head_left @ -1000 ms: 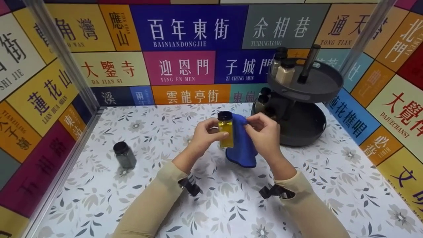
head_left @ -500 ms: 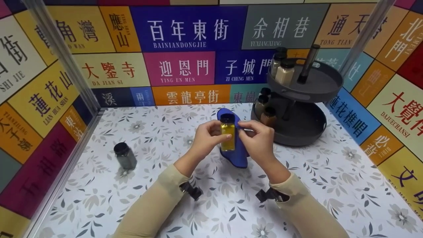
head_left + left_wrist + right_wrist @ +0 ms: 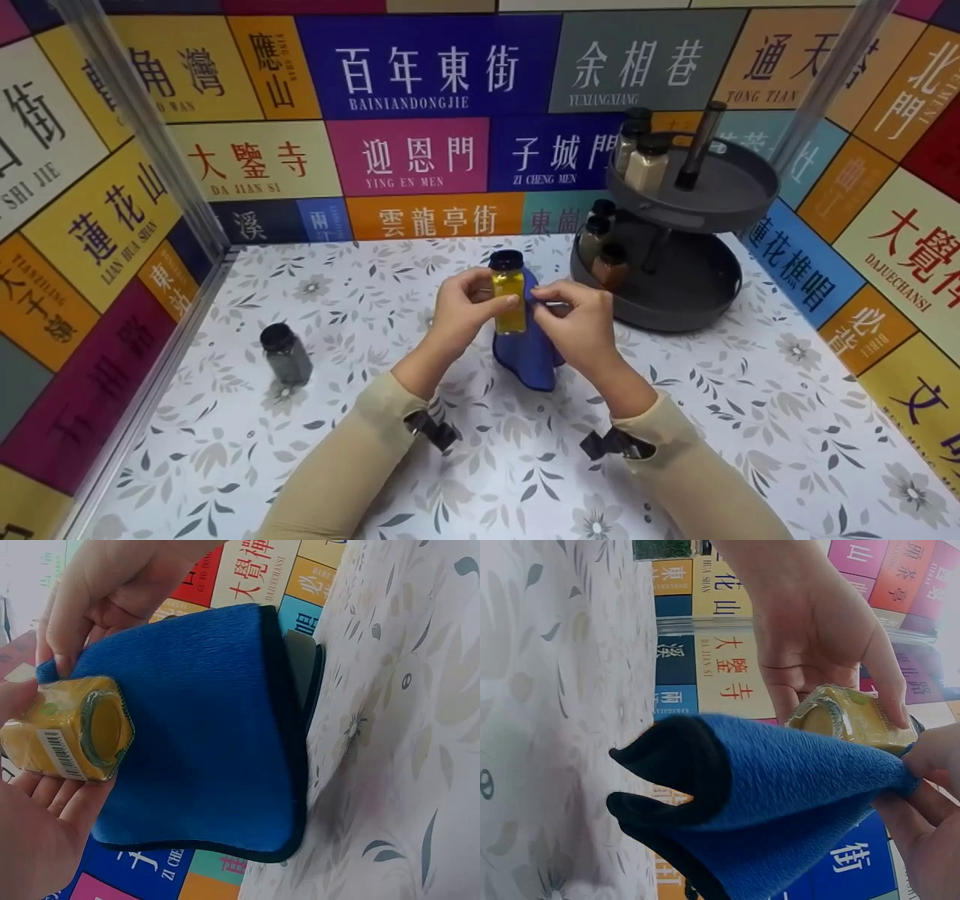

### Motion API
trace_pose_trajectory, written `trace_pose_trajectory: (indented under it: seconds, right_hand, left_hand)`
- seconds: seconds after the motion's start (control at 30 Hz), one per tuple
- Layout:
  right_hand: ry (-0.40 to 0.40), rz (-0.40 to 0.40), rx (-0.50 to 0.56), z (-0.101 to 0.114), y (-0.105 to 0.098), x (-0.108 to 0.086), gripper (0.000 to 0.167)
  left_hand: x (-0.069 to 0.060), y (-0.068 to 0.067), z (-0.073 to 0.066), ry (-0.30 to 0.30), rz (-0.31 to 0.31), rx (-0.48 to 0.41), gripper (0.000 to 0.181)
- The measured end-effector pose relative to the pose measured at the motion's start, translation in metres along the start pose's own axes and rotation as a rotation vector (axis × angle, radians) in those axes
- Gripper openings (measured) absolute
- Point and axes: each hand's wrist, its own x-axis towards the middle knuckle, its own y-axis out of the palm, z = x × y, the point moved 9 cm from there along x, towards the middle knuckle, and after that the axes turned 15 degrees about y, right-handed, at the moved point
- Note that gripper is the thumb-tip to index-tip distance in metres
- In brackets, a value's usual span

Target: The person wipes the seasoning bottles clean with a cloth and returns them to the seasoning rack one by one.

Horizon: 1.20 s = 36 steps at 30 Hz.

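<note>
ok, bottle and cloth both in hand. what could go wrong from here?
1. The left hand holds the yellow bottle above the table; if the grip slips, it could drop.
2. The right hand pinches the blue cloth near its top and the rest hangs loose, so it might slip free or bunch up.
3. The dark jar stands left of the left sleeve; a wide elbow swing could perhaps knock it.
</note>
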Motion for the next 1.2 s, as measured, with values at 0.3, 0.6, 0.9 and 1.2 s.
trace_pose_trajectory:
  seconds: [0.3, 0.6, 0.9, 1.2]
  right_hand:
    - [0.158, 0.218, -0.073, -0.017, 0.024, 0.001, 0.015]
    - [0.469, 0.223, 0.127, -0.041, 0.023, 0.003, 0.006]
    - [0.356, -0.003, 0.235, -0.031, -0.004, 0.008, 0.007]
    - [0.207, -0.081, 0.378, -0.019, -0.013, 0.004, 0.010]
  left_hand:
    - [0.005, -0.018, -0.005, 0.015, -0.090, 0.003, 0.039]
    - [0.004, -0.012, -0.012, 0.019, -0.067, 0.014, 0.040]
    - [-0.003, 0.007, -0.005, -0.025, 0.024, 0.094, 0.040]
    - [-0.007, 0.011, -0.002, -0.047, 0.002, 0.111, 0.040]
